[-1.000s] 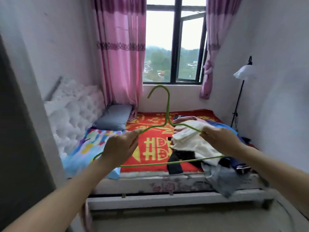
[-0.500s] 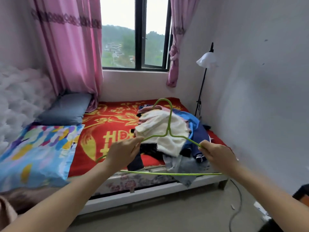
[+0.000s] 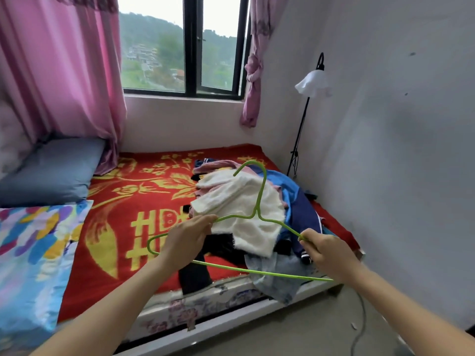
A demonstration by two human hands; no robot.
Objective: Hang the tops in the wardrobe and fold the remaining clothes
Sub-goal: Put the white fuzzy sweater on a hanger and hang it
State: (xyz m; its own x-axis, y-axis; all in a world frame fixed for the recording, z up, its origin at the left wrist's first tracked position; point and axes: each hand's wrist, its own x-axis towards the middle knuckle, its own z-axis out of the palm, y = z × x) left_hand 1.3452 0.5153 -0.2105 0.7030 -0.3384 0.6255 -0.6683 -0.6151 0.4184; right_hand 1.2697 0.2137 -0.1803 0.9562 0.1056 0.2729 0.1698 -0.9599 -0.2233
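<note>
1 green wire hanger [image 3: 257,204], gripped at each shoulder by left hand [image 3: 185,240] and right hand [image 3: 327,254]; held above clothes pile [image 3: 241,209] on bed [image 3: 133,209].

Both hands are holding a green hanger [image 3: 257,201] over the bed [image 3: 133,201]: the left hand [image 3: 186,240] is gripping one shoulder, the right hand [image 3: 327,253] is pinching the other, above a clothes pile [image 3: 239,201].

Two hands [image 3: 187,240] [image 3: 329,255], one green hanger [image 3: 255,215], one clothes pile [image 3: 239,201], two pink curtains [image 3: 59,68] [image 3: 253,73], one floor lamp [image 3: 312,82].
</note>
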